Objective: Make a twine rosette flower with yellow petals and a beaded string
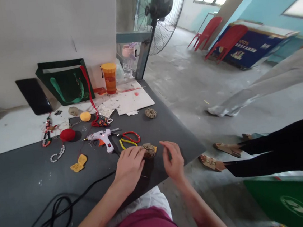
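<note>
A coiled brown rosette (149,151) lies on the dark grey table, a small yellow piece (155,149) peeking out at its right edge. My left hand (130,165) rests beside it, its bent fingers closed against the rosette's left side; the thumb is partly hidden. To the right, my right hand (173,159) hovers near the table edge, fingers curved and apart from the thumb, holding nothing. Just beyond my left hand are pliers (129,139) with red and yellow handles and a white glue gun (102,140). A second brown rosette (150,113) sits farther back.
Red yarn (67,135), a yellow bow (79,163) and beads (57,154) lie to the left. Behind stand a green bag (67,82), a phone (34,96) and an orange cup (109,79). A black cable (69,205) loops across the table. Two people stand at right.
</note>
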`<state>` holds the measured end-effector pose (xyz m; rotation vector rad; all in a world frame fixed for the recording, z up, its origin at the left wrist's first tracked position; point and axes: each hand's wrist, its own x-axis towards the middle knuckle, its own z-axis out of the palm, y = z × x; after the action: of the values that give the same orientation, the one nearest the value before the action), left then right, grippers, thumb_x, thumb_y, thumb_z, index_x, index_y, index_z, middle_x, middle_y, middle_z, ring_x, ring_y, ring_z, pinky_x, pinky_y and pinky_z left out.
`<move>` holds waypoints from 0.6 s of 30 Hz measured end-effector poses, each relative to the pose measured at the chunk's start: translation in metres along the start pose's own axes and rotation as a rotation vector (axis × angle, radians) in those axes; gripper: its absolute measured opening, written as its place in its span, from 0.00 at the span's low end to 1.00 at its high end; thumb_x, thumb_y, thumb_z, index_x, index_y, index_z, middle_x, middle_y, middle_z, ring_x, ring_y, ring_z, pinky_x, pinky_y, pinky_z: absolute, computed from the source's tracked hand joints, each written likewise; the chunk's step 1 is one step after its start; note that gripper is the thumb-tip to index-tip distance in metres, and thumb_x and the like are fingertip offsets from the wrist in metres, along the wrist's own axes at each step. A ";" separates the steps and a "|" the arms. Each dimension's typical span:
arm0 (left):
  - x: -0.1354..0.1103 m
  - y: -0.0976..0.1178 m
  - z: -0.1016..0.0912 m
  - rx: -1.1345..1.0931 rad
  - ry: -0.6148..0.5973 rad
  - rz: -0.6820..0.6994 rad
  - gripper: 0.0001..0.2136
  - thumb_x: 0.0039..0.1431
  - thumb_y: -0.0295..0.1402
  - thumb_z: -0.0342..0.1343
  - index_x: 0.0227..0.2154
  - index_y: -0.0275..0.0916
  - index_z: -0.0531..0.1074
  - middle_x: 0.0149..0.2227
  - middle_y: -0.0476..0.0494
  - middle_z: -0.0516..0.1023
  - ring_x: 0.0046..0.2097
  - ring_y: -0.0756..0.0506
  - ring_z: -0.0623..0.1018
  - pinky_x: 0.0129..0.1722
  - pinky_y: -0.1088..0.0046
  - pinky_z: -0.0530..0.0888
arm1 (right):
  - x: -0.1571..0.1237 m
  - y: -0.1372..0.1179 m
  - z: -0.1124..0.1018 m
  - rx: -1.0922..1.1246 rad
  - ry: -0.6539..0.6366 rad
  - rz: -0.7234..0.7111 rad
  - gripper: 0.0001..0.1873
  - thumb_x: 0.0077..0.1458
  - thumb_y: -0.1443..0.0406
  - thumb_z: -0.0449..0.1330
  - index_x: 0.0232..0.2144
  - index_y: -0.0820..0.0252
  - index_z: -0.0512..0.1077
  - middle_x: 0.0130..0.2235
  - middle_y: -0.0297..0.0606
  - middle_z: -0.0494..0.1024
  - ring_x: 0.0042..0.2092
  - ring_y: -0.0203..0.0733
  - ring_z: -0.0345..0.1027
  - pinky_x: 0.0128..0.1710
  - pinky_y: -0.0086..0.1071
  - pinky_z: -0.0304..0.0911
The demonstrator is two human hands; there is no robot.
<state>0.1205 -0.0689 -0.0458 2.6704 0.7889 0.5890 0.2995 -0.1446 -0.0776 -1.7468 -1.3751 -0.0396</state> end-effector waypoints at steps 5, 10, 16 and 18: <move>0.008 0.001 0.010 0.083 -0.042 0.092 0.18 0.63 0.23 0.50 0.54 0.39 0.68 0.54 0.41 0.76 0.56 0.40 0.71 0.55 0.58 0.68 | 0.000 0.015 -0.002 -0.051 0.028 0.093 0.11 0.63 0.67 0.49 0.41 0.58 0.72 0.37 0.43 0.76 0.39 0.47 0.68 0.38 0.41 0.65; 0.009 -0.003 0.011 -0.024 0.098 -0.016 0.12 0.64 0.26 0.49 0.47 0.41 0.73 0.44 0.42 0.79 0.45 0.44 0.77 0.45 0.65 0.73 | -0.003 0.016 -0.005 -0.104 -0.058 0.134 0.11 0.62 0.63 0.53 0.31 0.56 0.73 0.32 0.39 0.75 0.36 0.46 0.65 0.38 0.40 0.61; 0.003 -0.002 0.003 0.024 0.161 -0.091 0.07 0.63 0.29 0.53 0.40 0.40 0.75 0.34 0.45 0.79 0.35 0.44 0.75 0.36 0.67 0.71 | -0.007 0.009 -0.015 -0.126 -0.238 0.095 0.03 0.58 0.63 0.60 0.33 0.55 0.73 0.34 0.37 0.75 0.39 0.47 0.65 0.39 0.40 0.56; 0.005 0.001 0.008 0.058 0.096 -0.098 0.12 0.62 0.30 0.55 0.47 0.39 0.72 0.40 0.41 0.78 0.40 0.41 0.74 0.40 0.63 0.72 | -0.007 0.007 -0.016 -0.137 -0.276 0.077 0.02 0.58 0.65 0.60 0.33 0.56 0.73 0.35 0.39 0.74 0.39 0.48 0.65 0.39 0.40 0.56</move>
<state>0.1285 -0.0684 -0.0504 2.6539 0.9711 0.6831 0.3096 -0.1602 -0.0763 -1.9747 -1.5296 0.1590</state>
